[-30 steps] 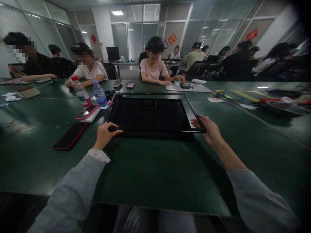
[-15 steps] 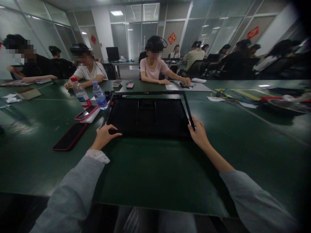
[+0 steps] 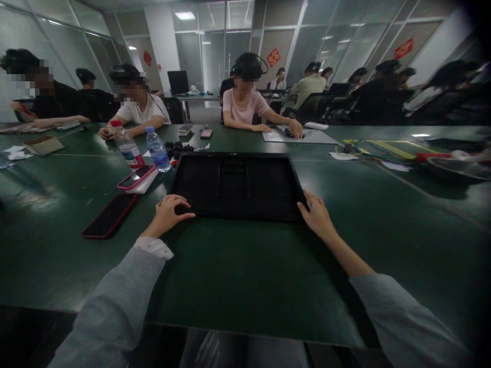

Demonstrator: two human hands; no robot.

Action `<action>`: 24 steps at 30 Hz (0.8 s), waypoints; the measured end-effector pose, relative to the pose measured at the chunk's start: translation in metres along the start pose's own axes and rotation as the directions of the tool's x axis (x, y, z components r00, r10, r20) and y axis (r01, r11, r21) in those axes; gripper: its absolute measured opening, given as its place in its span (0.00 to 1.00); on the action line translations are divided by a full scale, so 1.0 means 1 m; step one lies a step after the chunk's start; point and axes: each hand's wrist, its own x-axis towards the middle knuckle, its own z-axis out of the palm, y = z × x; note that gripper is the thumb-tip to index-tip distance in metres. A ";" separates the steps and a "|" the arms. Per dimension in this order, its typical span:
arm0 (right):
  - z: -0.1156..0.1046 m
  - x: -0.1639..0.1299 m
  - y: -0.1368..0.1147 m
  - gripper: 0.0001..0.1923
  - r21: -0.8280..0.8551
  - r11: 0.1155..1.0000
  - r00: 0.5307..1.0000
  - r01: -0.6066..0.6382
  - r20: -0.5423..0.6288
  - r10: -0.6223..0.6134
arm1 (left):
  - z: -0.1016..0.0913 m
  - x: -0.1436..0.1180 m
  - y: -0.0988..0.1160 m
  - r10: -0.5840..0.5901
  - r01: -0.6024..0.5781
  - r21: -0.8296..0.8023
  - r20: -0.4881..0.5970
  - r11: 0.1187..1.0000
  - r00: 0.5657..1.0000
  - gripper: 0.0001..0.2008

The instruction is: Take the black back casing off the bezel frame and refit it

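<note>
A thin black bezel (image 3: 235,154) lies over a shallow black panel like a monitor's back cover (image 3: 264,186), flat on the table. Its outline closely follows the panel's rim. My left hand (image 3: 165,215) curls round the near left corner, with thumb and forefinger in a C shape at the edge. At the near right corner, my right hand (image 3: 316,214) grips the edge, thumb on the inner side and fingers outside. The fingertips under the rim are partly hidden.
Left of the panel stand two bottles (image 3: 157,149), with phones (image 3: 110,215) nearer me. A small carton (image 3: 44,145) lies far left. Across the green table (image 3: 245,276) people sit working. Cables (image 3: 368,148) and a dark round pan-like thing (image 3: 456,168) lie at the right.
The bezel's far side has come down from above the panel onto its rim. Both hands stay at the near corners, shifting only slightly.
</note>
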 end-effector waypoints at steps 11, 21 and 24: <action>-0.002 0.005 -0.006 0.31 0.000 0.997 0.997 -0.077 -0.027 0.077 | 0.017 0.019 -0.049 -0.391 0.289 -0.373 -0.238 0.882 0.889 0.28; -0.004 0.010 0.002 0.28 0.103 0.979 0.981 -0.174 -0.070 0.181 | 0.020 0.022 -0.043 -0.452 0.329 -0.499 -0.146 0.802 0.880 0.29; -0.002 0.010 0.003 0.27 0.098 0.983 0.983 -0.158 -0.083 0.166 | 0.021 0.021 -0.044 -0.468 0.347 -0.491 -0.145 0.799 0.872 0.29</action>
